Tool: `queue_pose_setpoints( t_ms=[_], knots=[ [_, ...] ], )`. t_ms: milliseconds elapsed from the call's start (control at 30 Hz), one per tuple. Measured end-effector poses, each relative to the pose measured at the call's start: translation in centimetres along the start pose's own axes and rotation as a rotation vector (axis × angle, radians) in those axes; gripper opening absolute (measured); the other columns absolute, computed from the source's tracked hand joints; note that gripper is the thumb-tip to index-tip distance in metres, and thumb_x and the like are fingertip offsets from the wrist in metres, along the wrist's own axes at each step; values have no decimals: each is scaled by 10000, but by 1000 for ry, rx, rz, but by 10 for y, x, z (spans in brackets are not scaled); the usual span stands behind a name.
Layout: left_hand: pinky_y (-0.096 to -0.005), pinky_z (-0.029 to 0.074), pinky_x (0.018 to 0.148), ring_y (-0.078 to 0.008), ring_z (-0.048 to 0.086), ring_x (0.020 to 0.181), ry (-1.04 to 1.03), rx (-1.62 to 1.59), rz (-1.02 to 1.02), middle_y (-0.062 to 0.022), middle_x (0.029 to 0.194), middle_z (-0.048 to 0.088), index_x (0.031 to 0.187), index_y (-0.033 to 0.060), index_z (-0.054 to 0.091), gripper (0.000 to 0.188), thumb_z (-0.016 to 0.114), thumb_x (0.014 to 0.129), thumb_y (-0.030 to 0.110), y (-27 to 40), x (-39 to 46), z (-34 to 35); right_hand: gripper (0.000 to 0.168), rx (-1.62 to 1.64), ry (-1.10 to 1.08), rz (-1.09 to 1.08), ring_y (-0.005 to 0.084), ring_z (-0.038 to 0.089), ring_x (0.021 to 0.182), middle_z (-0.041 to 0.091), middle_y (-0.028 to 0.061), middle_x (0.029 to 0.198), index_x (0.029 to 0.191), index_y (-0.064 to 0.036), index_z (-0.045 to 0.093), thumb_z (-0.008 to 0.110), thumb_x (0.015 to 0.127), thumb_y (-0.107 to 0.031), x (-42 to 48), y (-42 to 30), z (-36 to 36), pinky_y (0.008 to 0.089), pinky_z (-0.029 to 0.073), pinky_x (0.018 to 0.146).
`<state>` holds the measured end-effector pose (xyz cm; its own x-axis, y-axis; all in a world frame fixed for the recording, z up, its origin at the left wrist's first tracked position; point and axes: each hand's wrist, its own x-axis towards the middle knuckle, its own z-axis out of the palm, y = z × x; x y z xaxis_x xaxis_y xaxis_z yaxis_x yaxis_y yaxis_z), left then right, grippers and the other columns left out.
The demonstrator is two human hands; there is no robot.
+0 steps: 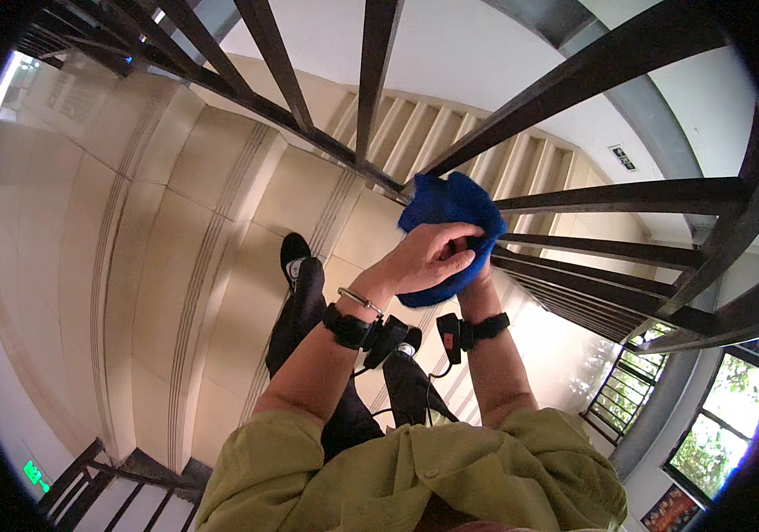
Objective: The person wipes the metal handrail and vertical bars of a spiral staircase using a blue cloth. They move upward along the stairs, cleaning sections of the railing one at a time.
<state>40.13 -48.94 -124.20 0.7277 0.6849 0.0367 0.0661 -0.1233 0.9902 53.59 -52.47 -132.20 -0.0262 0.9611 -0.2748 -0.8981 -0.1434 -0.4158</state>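
A fluffy blue cloth [454, 194] is bunched up in front of me, close to the corner of the dark metal railing [532, 93]. My left hand [429, 256] grips it from the near side, with thumb and forefinger bent together over its folds. From the right, my right hand [484, 271] holds the same cloth; most of its fingers are hidden by the folds and by my left hand. Both wrists carry black straps with small devices [389, 340], and thin cables run down from them. A metal bracelet [360, 300] circles my left wrist.
Beige tiled steps [213, 219] with grooved edges lie to the left and under my black shoes [295, 256]. Beyond the railing another flight of stairs [432, 133] is visible. Windows [718, 419] are at the lower right, and a green lit sign [34, 475] hangs at the lower left.
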Motion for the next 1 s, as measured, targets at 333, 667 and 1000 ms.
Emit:
queue_pose_setpoints(
  t_ms=[333,667,1000],
  knots=[
    [-244,471,530,-123,604,588,591,23,16,-68,670,622,1007,-9,585,174,534,882,99,-26,-1,-20,394,-644,96,-683,131,493,973,528,10,1138,1285,-101,433,452,954,-313,29,-41,118,303,409,846],
    [-271,475,519,-144,605,555,538,338,7,-79,648,606,949,20,581,115,566,870,103,-19,-3,-27,139,-1286,-9,-1433,79,406,659,474,-22,763,922,-72,452,540,908,-179,40,-88,195,222,345,573],
    [-342,489,520,-241,635,598,425,548,-51,-99,689,634,896,69,577,104,615,824,133,-33,-13,-31,193,-1286,0,-1586,59,425,547,492,-51,654,759,-122,521,570,911,-231,33,-111,230,210,286,482]
  ],
)
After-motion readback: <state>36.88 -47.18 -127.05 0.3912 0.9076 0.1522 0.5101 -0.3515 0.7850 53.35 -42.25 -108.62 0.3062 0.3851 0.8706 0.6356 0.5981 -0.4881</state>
